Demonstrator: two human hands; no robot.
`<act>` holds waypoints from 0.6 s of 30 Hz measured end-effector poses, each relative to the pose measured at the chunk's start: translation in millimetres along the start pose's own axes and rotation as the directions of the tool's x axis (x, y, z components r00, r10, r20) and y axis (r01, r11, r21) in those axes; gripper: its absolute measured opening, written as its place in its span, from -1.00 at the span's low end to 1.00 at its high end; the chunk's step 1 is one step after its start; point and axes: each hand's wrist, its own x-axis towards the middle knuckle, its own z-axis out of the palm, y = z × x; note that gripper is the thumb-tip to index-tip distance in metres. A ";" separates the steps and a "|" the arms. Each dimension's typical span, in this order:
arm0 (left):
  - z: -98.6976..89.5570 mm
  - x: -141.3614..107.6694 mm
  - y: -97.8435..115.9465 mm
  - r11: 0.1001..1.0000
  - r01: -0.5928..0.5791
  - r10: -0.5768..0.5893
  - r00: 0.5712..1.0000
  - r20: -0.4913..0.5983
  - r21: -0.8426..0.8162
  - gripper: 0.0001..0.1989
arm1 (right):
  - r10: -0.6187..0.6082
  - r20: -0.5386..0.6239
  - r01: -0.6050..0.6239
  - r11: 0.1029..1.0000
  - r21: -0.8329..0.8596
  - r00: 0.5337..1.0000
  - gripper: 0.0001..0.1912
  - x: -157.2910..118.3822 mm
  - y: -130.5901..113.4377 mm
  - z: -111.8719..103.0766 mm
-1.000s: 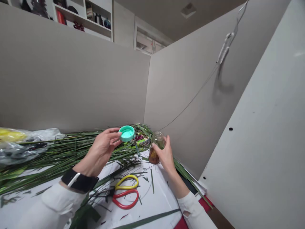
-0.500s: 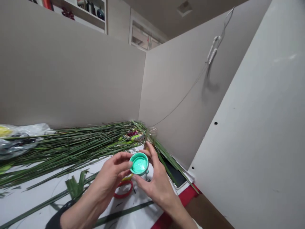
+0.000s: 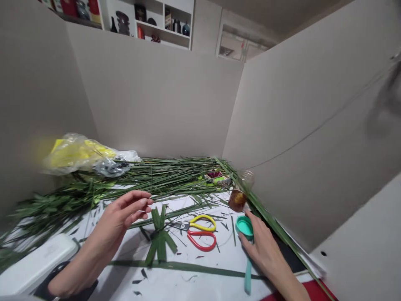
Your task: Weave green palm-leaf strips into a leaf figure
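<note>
My right hand (image 3: 262,242) grips a teal lid (image 3: 244,228) between thumb and fingers, its hollow side facing me. A teal strap (image 3: 247,276) hangs below the lid. Just beyond it, a clear jar (image 3: 238,198) with brown contents stands uncovered and slightly tilted in view. My left hand (image 3: 125,213) hovers over the table with loosely curved, separated fingers and nothing in them. Near it lies a woven green leaf piece (image 3: 160,241) with several strips sticking out. Scissors (image 3: 202,232) with one yellow and one red handle rest between the hands.
Long green leaves (image 3: 169,175) spread across the back of the table. At the back left sits a plastic bag (image 3: 79,152) with yellow contents. A white box-like object (image 3: 37,263) is at the front left. Grey partitions (image 3: 156,96) enclose the table; a dark flat device (image 3: 290,255) lies at right.
My left hand has let go of the teal lid and moved left. The right hand holds the lid lower, beside the jar. My view has turned left, uncovering the scissors and leaf piece.
</note>
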 end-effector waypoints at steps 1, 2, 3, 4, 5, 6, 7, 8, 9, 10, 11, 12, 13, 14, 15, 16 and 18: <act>-10.9 -0.8 -5.3 1.000 -0.004 0.005 0.999 -0.031 0.031 -0.85 | -0.016 0.016 0.017 1.000 -0.011 1.000 -0.43 -0.8 2.6 3.6; -20.1 -1.4 -11.6 0.998 -0.002 0.006 0.999 -0.052 0.067 -0.84 | -0.031 0.027 0.031 0.999 -0.025 0.999 -0.44 -1.6 3.8 5.6; -27.5 -1.7 -18.3 0.994 0.002 0.004 0.998 -0.061 0.109 -0.82 | -0.042 0.032 0.043 0.998 -0.040 0.999 -0.44 -2.1 3.4 6.1; -33.3 -1.4 -25.0 0.988 0.007 0.002 0.998 -0.061 0.156 -0.80 | -0.052 0.034 0.053 0.997 -0.055 0.998 -0.44 -2.3 1.6 5.1; -37.6 -0.6 -31.4 0.977 0.013 -0.002 0.999 -0.051 0.211 -0.79 | -0.062 0.034 0.065 0.995 -0.070 0.997 -0.44 -1.8 -1.8 3.0; -40.7 0.8 -37.1 0.962 0.018 -0.010 0.999 -0.032 0.272 -0.78 | -0.076 0.038 0.079 0.994 -0.081 0.996 -0.44 -0.7 -7.1 0.3; -42.6 2.5 -41.9 0.940 0.023 -0.021 1.000 -0.009 0.340 -0.77 | -0.095 0.048 0.099 0.991 -0.088 0.994 -0.45 1.1 -14.2 -2.4; -43.6 4.3 -45.6 0.911 0.026 -0.036 0.999 0.019 0.411 -0.76 | -0.120 0.067 0.125 0.988 -0.088 0.991 -0.47 3.6 -23.3 -4.8; -43.8 6.0 -48.1 0.875 0.025 -0.055 0.997 0.048 0.483 -0.76 | -0.150 0.094 0.158 0.984 -0.080 0.984 -0.50 6.9 -34.3 -6.2; -43.1 7.3 -49.6 0.834 0.018 -0.071 0.995 0.075 0.552 -0.75 | -0.184 0.132 0.194 0.979 -0.064 0.974 -0.54 10.9 -46.7 -6.3; -41.9 8.1 -50.2 0.788 0.004 -0.081 0.992 0.099 0.615 -0.75 | -0.221 0.175 0.231 0.972 -0.042 0.960 -0.58 15.7 -60.3 -4.8; -40.0 8.5 -50.1 0.742 -0.017 -0.085 0.989 0.119 0.671 -0.75 | -0.261 0.219 0.270 0.963 -0.013 0.940 -0.61 21.2 -74.3 -1.4; -37.8 8.6 -49.5 0.695 -0.039 -0.086 0.987 0.137 0.718 -0.76 | -0.299 0.264 0.305 0.952 0.016 0.917 -0.65 27.2 -88.2 3.8; -35.2 8.5 -48.6 0.650 -0.062 -0.085 0.985 0.153 0.757 -0.76 | -0.335 0.303 0.338 0.940 0.046 0.892 -0.68 33.7 -101.4 10.8; -32.6 8.4 -47.8 0.609 -0.082 -0.083 0.983 0.166 0.789 -0.76 | -0.364 0.340 0.362 0.929 0.070 0.867 -0.72 40.3 -113.3 19.3; -30.1 8.5 -47.1 0.573 -0.098 -0.083 0.981 0.177 0.814 -0.76 | -0.387 0.372 0.383 0.919 0.088 0.843 -0.76 46.8 -123.6 29.0; -26.0 9.6 -46.7 0.517 -0.119 -0.087 0.978 0.190 0.848 -0.75 | -0.425 0.424 0.420 0.901 0.111 0.800 -0.81 57.8 -138.7 50.1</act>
